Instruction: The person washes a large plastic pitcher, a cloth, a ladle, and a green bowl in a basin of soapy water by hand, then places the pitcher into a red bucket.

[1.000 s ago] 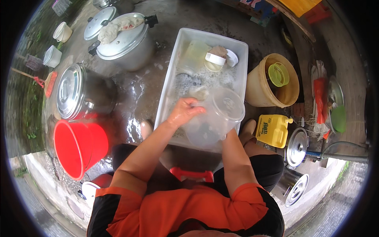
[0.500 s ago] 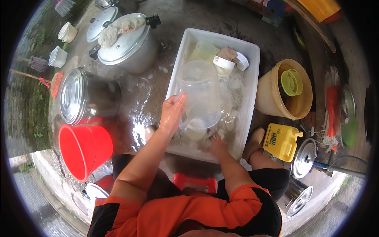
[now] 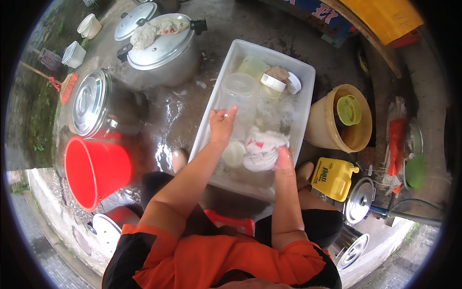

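In front of me stands a white plastic tub (image 3: 308,108) with cloudy, soapy water in it. My left hand (image 3: 222,126) is closed on a clear plastic jug (image 3: 239,89), which lies tilted inside the tub. The fingers of my right hand (image 3: 284,160) grip a wet white cloth (image 3: 262,151) with red marks, bunched up over the water. A round pale lid or dish (image 3: 234,153) sits beside the cloth. Toward the tub's far end are a pale yellow-green container (image 3: 252,66), a white-rimmed jar (image 3: 273,82), a brown rag (image 3: 278,73) and a white lid (image 3: 293,83).
At left stand a red bucket (image 3: 96,168), a lidded steel pot (image 3: 108,103) and a big pressure cooker (image 3: 166,58) with a rag on top. To the right are a beige bucket (image 3: 320,115) holding green strainers, a yellow jug (image 3: 332,179) and a pot lid (image 3: 359,200).
My right hand has come up out of the water and now holds the white cloth. My left hand stays on the jug. The whole view has shifted slightly.
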The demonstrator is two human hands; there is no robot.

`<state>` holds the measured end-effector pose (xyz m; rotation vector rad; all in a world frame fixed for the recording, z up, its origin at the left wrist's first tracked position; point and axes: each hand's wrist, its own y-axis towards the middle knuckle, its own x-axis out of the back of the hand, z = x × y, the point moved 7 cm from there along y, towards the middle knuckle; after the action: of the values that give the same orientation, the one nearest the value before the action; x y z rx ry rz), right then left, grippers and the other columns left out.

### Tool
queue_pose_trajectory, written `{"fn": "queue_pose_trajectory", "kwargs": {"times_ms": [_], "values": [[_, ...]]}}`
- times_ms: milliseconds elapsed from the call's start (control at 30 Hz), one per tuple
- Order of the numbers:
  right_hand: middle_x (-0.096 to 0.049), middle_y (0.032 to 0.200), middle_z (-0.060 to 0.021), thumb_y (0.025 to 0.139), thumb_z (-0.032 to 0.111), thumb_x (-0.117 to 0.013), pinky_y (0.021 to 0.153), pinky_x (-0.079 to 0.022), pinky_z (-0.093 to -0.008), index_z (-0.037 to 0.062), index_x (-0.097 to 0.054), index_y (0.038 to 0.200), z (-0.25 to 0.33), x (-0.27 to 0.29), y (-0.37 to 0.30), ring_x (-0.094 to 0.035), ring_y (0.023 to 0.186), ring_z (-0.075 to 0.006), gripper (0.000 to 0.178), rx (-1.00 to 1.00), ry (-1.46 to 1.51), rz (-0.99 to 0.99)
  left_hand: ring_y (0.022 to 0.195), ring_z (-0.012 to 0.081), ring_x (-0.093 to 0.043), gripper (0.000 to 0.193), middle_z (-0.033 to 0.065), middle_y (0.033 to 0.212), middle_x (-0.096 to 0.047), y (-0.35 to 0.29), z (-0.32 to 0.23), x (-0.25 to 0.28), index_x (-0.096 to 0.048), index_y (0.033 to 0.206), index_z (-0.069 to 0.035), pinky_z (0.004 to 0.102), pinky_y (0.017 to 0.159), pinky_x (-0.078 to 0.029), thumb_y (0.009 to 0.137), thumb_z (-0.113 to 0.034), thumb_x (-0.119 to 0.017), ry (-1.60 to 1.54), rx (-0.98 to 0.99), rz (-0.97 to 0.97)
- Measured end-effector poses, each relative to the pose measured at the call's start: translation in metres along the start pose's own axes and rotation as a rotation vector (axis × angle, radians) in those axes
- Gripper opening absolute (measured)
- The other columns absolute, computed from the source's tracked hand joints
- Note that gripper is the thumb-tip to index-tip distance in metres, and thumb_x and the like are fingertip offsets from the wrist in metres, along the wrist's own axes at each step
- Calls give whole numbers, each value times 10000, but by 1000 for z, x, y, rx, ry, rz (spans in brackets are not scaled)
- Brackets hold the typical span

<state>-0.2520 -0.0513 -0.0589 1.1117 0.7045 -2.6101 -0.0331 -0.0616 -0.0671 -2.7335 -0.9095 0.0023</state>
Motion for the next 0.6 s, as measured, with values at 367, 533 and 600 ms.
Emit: {"fn": "queue_pose_trajectory", "kwargs": {"times_ms": [367,533,600], "values": [[-645,858,-191,727,181,-658,730,-484,-361,-75,-586,929,59,-99,13,-621,765,-318,334,986,-1203,-473,995,227,-592,281,139,1202,-559,-38,-1,-24,-592,1054,27,300,862,-446,868,-183,-574,65,-192,231],[-651,844,-176,762,282,-614,741,-467,-357,-72,-603,960,98,-35,68,-617,734,-279,406,569,-890,-498,1088,185,-531,454,82,1270,-531,-36,-12,-9,-552,1174,34,320,883,-421,866,-292,-620,-229,141,407],[-654,844,-167,751,302,-625,741,-466,-352,-63,-613,981,101,-8,91,-613,737,-255,431,330,-1052,-451,1055,170,-538,432,55,1208,-573,-36,-12,-2,-572,1172,-1,343,871,-423,865,-300,-621,-259,278,553]]}}
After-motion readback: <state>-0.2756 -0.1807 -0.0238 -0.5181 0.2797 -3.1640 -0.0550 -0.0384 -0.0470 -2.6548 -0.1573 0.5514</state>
